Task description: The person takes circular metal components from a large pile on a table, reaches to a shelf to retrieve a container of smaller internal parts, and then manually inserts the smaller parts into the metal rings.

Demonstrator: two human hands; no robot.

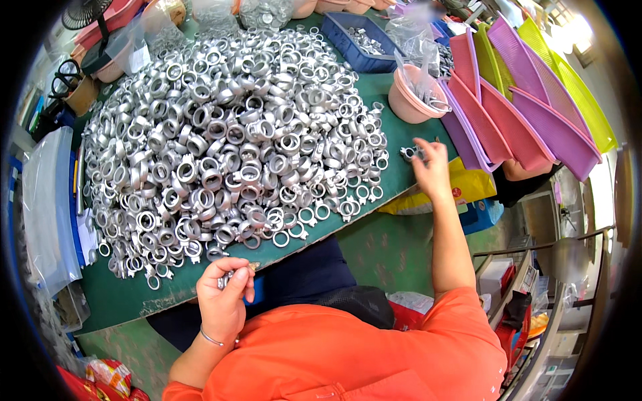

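Observation:
A broad heap of silver metal rings with small lugs (pixel 227 134) covers most of the green table (pixel 120 304). My left hand (pixel 224 294) is closed at the table's front edge, below the heap. A small silver metal part (pixel 225 279) shows between its fingers, and a brownish tip (pixel 254 266) sticks out by the fingertips; the rest is hidden by the hand. Off to the right, my right hand (pixel 433 170) reaches over the table's right end with thumb and fingers apart. Several small metal parts (pixel 407 154) lie beside its fingertips; contact is unclear.
Beyond my right hand stand a pink tub (pixel 408 100) with a plastic bag in it and a blue bin (pixel 348 57) of metal pieces. Purple, pink and green baskets (pixel 508 123) lean at the right. A yellow bag (pixel 468 184) hangs beneath. Scissors (pixel 65 75) stand in a holder at left.

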